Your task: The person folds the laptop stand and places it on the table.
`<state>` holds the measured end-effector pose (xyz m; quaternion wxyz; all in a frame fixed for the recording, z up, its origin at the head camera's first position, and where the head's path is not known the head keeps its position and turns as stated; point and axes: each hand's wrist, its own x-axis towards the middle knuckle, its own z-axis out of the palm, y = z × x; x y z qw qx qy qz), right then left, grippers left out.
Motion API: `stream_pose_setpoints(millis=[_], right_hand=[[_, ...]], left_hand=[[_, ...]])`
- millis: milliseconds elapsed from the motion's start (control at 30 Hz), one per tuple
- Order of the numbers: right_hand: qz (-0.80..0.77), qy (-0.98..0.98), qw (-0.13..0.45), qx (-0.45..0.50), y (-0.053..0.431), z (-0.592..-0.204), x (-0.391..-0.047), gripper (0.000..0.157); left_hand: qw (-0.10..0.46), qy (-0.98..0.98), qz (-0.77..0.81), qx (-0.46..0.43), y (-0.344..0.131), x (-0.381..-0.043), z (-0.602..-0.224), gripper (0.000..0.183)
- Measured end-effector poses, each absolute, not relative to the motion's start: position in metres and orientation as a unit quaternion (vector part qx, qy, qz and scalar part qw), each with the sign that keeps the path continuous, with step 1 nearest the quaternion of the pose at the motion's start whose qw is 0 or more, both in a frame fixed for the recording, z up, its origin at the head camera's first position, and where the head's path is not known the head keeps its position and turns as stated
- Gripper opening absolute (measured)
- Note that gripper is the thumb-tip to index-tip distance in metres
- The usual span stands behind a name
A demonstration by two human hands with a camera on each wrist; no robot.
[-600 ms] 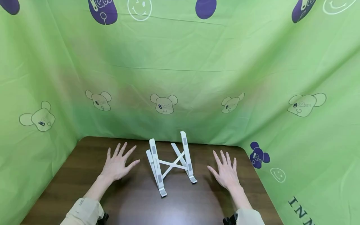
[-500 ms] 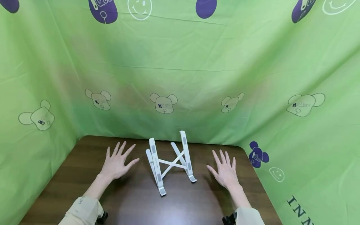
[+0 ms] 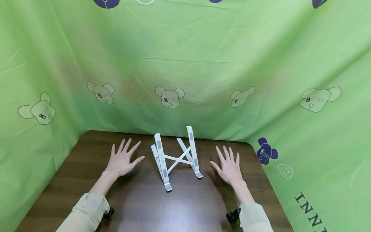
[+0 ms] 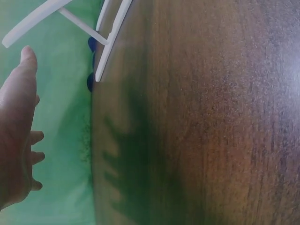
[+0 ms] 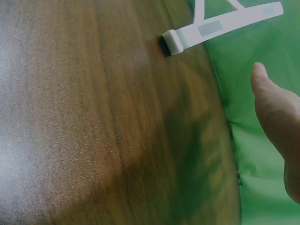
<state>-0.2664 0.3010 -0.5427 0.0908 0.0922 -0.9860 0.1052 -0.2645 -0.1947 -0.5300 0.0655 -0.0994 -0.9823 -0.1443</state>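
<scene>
A white folding laptop stand (image 3: 163,158) stands unfolded on the table, its crossed bars joining two slanted side arms with grey pads. To its left, my left hand (image 3: 121,162) is spread with straight fingers, touching nothing but perhaps hovering over the wood. On the other side my right hand (image 3: 229,167) is spread the same way, apart from the stand. The left wrist view has the left hand (image 4: 16,122) and part of the stand (image 4: 108,44) above it. In the right wrist view, the right hand (image 5: 279,117) is below one stand arm (image 5: 225,26).
The dark brown wooden table (image 3: 185,212) has rounded far corners. A green cloth (image 3: 203,77) printed with bear faces hangs behind it and along both sides. Hand shadows fall on the wood. Dark straps with small devices (image 3: 233,216) sit at the sleeve cuffs.
The head view has tilted down slightly, so the scene sits a little differently in it. My right hand has shifted slightly toward the stand. The stand keeps its place on the table.
</scene>
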Motion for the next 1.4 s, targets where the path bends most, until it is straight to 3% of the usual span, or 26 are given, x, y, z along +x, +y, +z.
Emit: stream_pose_setpoints(millis=[233, 533, 800, 967, 1133, 1333, 1400], right_hand=[[0.098, -0.987, 0.088, 0.092, 0.301, -0.543, -0.27, 0.083], [0.149, -0.974, 0.127, 0.112, 0.293, -0.548, -0.269, 0.078], [0.39, -0.915, 0.035, 0.095, 0.273, -0.54, -0.27, 0.074], [0.476, -0.87, 0.04, 0.124, 0.262, -0.544, -0.279, 0.07], [0.506, -0.84, 0.064, 0.186, 0.256, -0.555, -0.293, 0.067], [0.519, -0.841, 0.021, 0.154, 0.231, -0.54, -0.297, 0.061], [0.536, -0.834, 0.007, 0.134, 0.223, -0.536, -0.298, 0.06]], left_hand=[[0.06, -0.983, -0.147, -0.096, -0.194, -0.265, -0.534, 0.083], [0.07, -0.978, -0.174, -0.097, -0.191, -0.258, -0.544, 0.081], [0.014, -0.918, -0.377, -0.124, -0.167, -0.246, -0.541, 0.071], [-0.008, -0.883, -0.451, -0.132, -0.148, -0.242, -0.538, 0.067], [0.008, -0.858, -0.489, -0.156, -0.14, -0.245, -0.554, 0.062], [0.061, -0.837, -0.513, -0.181, -0.134, -0.265, -0.601, 0.058], [0.047, -0.816, -0.55, -0.17, -0.127, -0.263, -0.594, 0.06]])
